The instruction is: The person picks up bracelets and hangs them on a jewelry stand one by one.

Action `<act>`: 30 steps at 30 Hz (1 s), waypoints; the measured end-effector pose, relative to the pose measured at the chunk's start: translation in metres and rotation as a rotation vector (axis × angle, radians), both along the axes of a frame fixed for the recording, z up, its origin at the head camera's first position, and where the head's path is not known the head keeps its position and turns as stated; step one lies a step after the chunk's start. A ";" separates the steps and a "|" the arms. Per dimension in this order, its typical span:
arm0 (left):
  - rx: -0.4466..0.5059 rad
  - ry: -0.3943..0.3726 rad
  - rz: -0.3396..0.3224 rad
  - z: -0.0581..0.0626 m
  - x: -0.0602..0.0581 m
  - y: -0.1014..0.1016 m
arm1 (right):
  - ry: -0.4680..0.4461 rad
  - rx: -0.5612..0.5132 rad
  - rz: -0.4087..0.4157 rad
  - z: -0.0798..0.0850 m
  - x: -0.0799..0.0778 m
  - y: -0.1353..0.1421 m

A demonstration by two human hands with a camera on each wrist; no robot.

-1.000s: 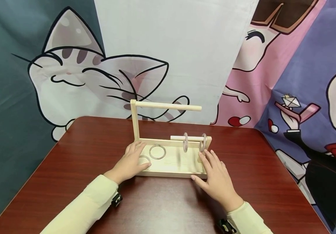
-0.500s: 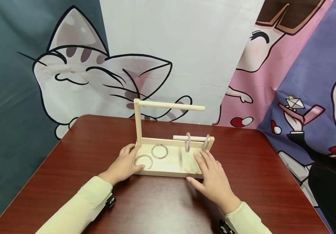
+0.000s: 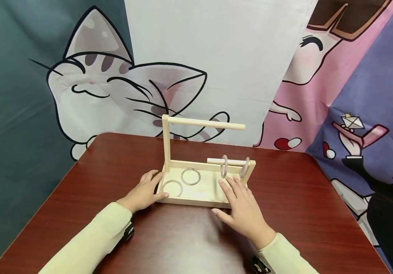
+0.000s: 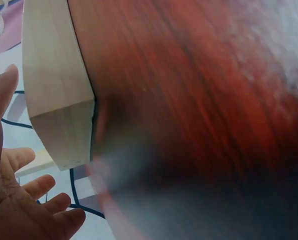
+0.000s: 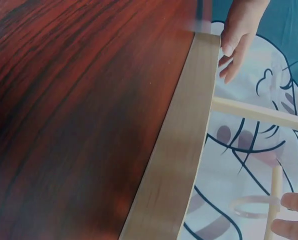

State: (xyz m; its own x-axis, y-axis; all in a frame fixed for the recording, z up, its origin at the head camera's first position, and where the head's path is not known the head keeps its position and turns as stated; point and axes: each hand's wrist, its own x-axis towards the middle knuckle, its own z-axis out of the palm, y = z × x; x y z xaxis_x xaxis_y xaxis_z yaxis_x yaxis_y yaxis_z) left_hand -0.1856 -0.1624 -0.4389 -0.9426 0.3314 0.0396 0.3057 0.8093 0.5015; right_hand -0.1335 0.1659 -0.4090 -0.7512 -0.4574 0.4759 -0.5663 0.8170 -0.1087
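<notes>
A pale wooden stand has a shallow tray [image 3: 203, 202], a long upper rod [image 3: 206, 123] and a short lower peg [image 3: 213, 161]. Two greyish rings lie flat in the tray: a front-left ring [image 3: 172, 180] and a ring behind it [image 3: 190, 184]. Two more hang from the lower peg, a left one [image 3: 226, 166] and a right one [image 3: 243, 173] close to the post. My left hand [image 3: 144, 192] lies spread at the tray's left end, thumb by the front corner. My right hand [image 3: 242, 209], fingers spread, overlaps the tray's front right; neither hand holds anything.
The stand sits on a reddish-brown wooden table [image 3: 183, 239]. Behind the table hangs a cloth backdrop [image 3: 217, 38] with cartoon figures. Each sleeved wrist carries a small black device [image 3: 128, 231].
My left hand has drawn back leftward, uncovering the front-left ring. My right hand has moved left and down from the right hanging ring. The whole view has shifted slightly; the rings keep their places.
</notes>
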 end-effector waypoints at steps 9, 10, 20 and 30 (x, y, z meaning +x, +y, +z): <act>-0.005 -0.034 -0.023 -0.003 -0.004 -0.004 | -0.013 -0.011 0.050 -0.002 -0.005 -0.012; -0.007 -0.035 -0.027 -0.003 -0.004 -0.005 | -0.010 -0.013 0.059 -0.003 -0.006 -0.013; -0.012 -0.064 -0.028 -0.007 -0.005 -0.008 | -0.005 -0.014 0.091 -0.007 -0.011 -0.026; -0.008 -0.106 0.011 -0.007 -0.002 -0.007 | -0.066 0.019 0.090 -0.016 -0.016 -0.040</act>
State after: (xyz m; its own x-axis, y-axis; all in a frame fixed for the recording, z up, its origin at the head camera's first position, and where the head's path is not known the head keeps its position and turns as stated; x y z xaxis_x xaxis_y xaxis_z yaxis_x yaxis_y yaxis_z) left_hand -0.1876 -0.1692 -0.4463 -0.9451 0.3207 -0.0628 0.2423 0.8166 0.5239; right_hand -0.1492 0.1262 -0.4245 -0.7364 -0.5329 0.4168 -0.6294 0.7656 -0.1331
